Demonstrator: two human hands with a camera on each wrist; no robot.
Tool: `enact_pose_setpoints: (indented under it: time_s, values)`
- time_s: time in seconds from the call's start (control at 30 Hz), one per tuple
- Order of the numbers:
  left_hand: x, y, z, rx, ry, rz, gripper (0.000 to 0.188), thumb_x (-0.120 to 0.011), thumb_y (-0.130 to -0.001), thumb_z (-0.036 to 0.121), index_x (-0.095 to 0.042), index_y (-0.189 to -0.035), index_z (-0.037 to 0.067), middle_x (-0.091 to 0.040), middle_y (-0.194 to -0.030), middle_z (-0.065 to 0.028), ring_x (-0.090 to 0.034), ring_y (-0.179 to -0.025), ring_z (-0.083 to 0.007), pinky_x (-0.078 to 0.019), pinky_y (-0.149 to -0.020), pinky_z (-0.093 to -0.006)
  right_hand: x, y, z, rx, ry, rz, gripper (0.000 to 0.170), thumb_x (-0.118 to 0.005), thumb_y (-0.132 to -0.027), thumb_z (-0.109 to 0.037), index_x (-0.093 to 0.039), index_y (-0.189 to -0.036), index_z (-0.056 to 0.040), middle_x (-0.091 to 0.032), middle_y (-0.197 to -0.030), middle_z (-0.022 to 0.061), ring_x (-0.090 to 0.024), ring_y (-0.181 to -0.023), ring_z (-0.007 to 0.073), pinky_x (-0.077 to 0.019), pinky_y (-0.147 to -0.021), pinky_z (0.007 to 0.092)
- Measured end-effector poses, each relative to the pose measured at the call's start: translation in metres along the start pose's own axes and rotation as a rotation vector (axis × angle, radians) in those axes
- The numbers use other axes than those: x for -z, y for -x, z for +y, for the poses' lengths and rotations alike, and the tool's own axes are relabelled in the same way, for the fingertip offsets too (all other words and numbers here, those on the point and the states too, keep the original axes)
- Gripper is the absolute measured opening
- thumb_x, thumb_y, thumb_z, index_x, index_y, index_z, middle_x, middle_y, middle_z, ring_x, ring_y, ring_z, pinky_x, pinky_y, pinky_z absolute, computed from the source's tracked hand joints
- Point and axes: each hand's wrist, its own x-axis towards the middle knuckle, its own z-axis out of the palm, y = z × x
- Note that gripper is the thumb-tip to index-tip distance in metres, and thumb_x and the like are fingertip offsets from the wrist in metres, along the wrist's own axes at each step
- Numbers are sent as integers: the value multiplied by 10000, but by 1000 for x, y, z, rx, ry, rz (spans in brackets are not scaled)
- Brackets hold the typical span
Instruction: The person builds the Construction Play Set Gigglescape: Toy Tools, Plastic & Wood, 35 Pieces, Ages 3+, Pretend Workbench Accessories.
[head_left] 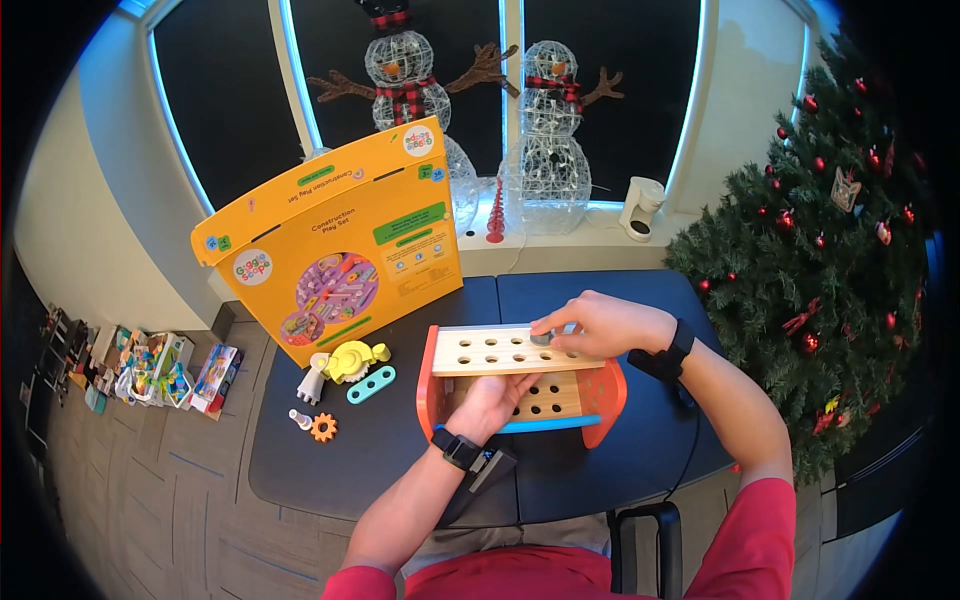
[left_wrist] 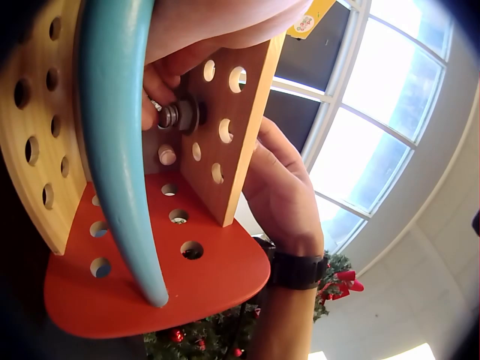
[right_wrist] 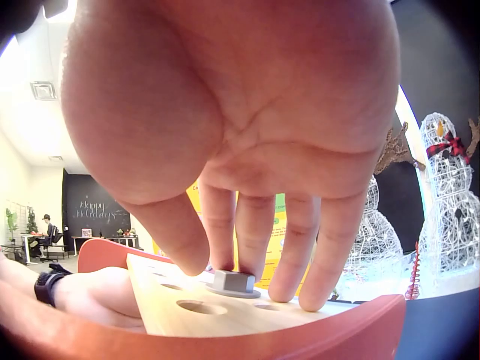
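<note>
The right hand [head_left: 608,328] holds a narrow grip on the smooth grey bolt [right_wrist: 234,283], thumb to one side and fingertips behind; its hexagonal head and round flange lie on the perforated upper board [head_left: 475,340], between thumb and fingers. The right wrist view alone shows the other fingertips resting on the pale wood grain. Under the board, the left hand [head_left: 488,402] curls its fingertips close about the bolt's ringed end, which only the left wrist view reveals. Around both hands stands the toy bench [head_left: 428,385], with glossy red curved sides, a second perforated wooden panel and a rounded blue bar [head_left: 545,425]. Left of the left hand, on the dark counter [head_left: 575,480], lie a toothed orange gear [head_left: 324,428] and a slim teal strip [head_left: 372,385] with holes. Beyond these stands a yellow printed box [head_left: 420,275]; farther off, wire-mesh snowmen [head_left: 545,170]. Only the right wrist view includes a dark wall [right_wrist: 97,187] with white lettering.
</note>
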Motion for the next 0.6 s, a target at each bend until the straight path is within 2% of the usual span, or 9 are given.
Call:
enact_pose_setpoints:
  time_s: [0.23,0.5,0.6]
  values:
    - [3,0,-1,-28,-24,36,359,-434,-1180,256,-525,-1478,77,-638,-1432,-104,-641,-1324,-245,-545,-1150,-429,1,1,-2,-8,6,-3,376,-679,-994,-171,-730,-1358,-94,-800,-1068,143,-790,-969,314,-616,-867,408]
    - [4,-5,0,112,-35,-123,396,-386,-1188,291,-519,-1478,56,-626,-1453,-156,-663,-1300,-277,-536,-1162,-453,-1,0,0,-17,15,-4,372,-672,-992,-161,-734,-1353,-94,-800,-1112,148,-790,-974,317,-618,-863,414]
    - [0,-2,1,95,-30,-101,402,-383,-1189,282,-507,-1491,47,-628,-1451,-156,-659,-1308,-282,-531,-1167,-454,-1,0,0,-4,14,3,369,-671,-991,-156,-735,-1347,-85,-798,-1139,151,-790,-979,321,-618,-865,416]
